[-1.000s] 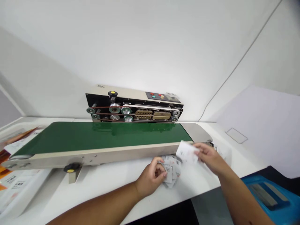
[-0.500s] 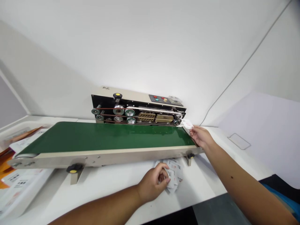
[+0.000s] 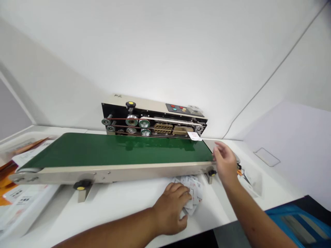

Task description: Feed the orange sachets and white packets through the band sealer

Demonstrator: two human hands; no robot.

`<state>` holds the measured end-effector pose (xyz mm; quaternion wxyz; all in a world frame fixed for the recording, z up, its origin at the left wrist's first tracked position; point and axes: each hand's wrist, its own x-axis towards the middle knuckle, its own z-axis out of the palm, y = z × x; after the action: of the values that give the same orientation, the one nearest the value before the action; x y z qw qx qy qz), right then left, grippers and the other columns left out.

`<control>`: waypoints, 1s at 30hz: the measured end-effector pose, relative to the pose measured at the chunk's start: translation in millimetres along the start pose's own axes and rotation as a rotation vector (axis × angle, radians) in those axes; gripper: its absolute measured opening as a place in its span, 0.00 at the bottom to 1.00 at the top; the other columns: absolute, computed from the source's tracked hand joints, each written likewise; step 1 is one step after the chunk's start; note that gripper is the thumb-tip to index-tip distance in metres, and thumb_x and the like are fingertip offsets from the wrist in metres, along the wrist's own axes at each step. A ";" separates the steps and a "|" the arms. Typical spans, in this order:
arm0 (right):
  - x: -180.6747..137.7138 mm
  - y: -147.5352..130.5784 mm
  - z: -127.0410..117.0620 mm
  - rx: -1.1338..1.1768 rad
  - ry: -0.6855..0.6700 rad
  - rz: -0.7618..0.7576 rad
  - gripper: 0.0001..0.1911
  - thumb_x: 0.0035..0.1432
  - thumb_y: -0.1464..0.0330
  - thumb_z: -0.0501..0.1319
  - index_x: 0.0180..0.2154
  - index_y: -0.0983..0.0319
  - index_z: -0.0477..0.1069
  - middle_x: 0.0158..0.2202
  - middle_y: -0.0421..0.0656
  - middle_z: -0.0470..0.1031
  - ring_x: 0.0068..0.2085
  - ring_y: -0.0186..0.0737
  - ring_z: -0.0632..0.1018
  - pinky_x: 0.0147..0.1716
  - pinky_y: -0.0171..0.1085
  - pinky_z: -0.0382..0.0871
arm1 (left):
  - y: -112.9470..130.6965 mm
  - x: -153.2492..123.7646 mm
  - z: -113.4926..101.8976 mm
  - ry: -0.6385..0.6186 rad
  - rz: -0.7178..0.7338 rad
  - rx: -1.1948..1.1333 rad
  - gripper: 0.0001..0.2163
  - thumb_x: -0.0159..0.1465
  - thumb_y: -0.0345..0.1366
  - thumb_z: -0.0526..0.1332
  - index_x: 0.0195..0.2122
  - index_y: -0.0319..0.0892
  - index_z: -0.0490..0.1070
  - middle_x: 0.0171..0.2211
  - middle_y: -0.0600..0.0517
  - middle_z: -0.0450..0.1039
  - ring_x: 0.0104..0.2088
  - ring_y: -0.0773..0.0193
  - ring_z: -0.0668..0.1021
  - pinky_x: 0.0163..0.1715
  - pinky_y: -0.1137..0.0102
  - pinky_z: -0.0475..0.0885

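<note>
A band sealing machine (image 3: 155, 119) with rollers and belts stands behind a green conveyor belt (image 3: 103, 151). One small white packet (image 3: 194, 136) is at the machine's right end, apart from my hands. My right hand (image 3: 224, 159) hovers by the conveyor's right end, empty, its fingers loosely bent and apart. Below the front rail, my left hand (image 3: 173, 208) rests on a pile of small white printed packets (image 3: 194, 193). Its fingers reach over the packets with the thumb held away; the undersides of the fingertips are hidden.
A white bin (image 3: 28, 220) with printed packets and orange pieces stands at the left, partly under the conveyor. Another clear tray (image 3: 256, 184) with scissors-like tools lies at the right. Black knobs (image 3: 82, 185) jut from the conveyor's front. A blue container (image 3: 297, 224) is at lower right.
My right hand has let go of the packet and drawn back toward me; the packet has moved left into the machine's edge. My left hand has gone from a curled pinch to spread over the pile.
</note>
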<state>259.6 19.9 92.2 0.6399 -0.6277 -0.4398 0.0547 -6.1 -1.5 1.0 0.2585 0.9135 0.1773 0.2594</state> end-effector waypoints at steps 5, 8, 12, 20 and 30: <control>-107.3 31.7 -12.5 -0.130 -0.206 -0.292 0.12 0.65 0.65 0.61 0.49 0.59 0.77 0.39 0.46 0.79 0.38 0.43 0.79 0.37 0.40 0.75 | -6.9 0.8 6.5 -0.040 -0.039 0.036 0.25 0.57 0.32 0.64 0.58 0.45 0.68 0.60 0.45 0.72 0.59 0.46 0.71 0.63 0.51 0.60; -138.8 44.0 -10.6 -0.153 -0.333 -0.330 0.12 0.67 0.68 0.59 0.50 0.58 0.74 0.36 0.45 0.77 0.35 0.42 0.77 0.36 0.41 0.75 | -8.1 4.7 4.3 -0.018 -0.045 -0.005 0.22 0.58 0.28 0.63 0.54 0.46 0.71 0.50 0.48 0.78 0.52 0.51 0.75 0.58 0.55 0.66; -143.7 51.6 -6.6 -0.175 -0.462 -0.418 0.16 0.67 0.65 0.59 0.55 0.57 0.73 0.42 0.48 0.77 0.44 0.49 0.78 0.44 0.48 0.75 | -7.4 8.0 1.5 0.112 -0.020 0.021 0.19 0.61 0.24 0.59 0.51 0.47 0.75 0.48 0.49 0.78 0.48 0.53 0.75 0.50 0.59 0.69; -145.1 56.8 -6.3 -0.056 -0.590 -0.577 0.15 0.70 0.65 0.58 0.56 0.55 0.73 0.42 0.47 0.79 0.44 0.48 0.77 0.46 0.49 0.73 | -2.7 7.5 -1.8 0.259 0.036 0.021 0.10 0.72 0.33 0.57 0.46 0.47 0.78 0.39 0.49 0.79 0.40 0.57 0.76 0.42 0.64 0.69; -158.3 77.2 -11.8 0.207 -0.362 0.058 0.14 0.67 0.63 0.63 0.52 0.58 0.73 0.36 0.46 0.80 0.31 0.42 0.79 0.30 0.38 0.77 | -2.3 5.5 -5.1 0.190 -0.280 -0.245 0.14 0.70 0.36 0.60 0.56 0.48 0.74 0.49 0.50 0.80 0.46 0.57 0.79 0.49 0.66 0.72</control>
<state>208.2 -71.6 -49.7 0.6098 -0.5511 -0.5211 0.2299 -5.0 4.8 5.6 0.3831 0.8131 0.2934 0.3256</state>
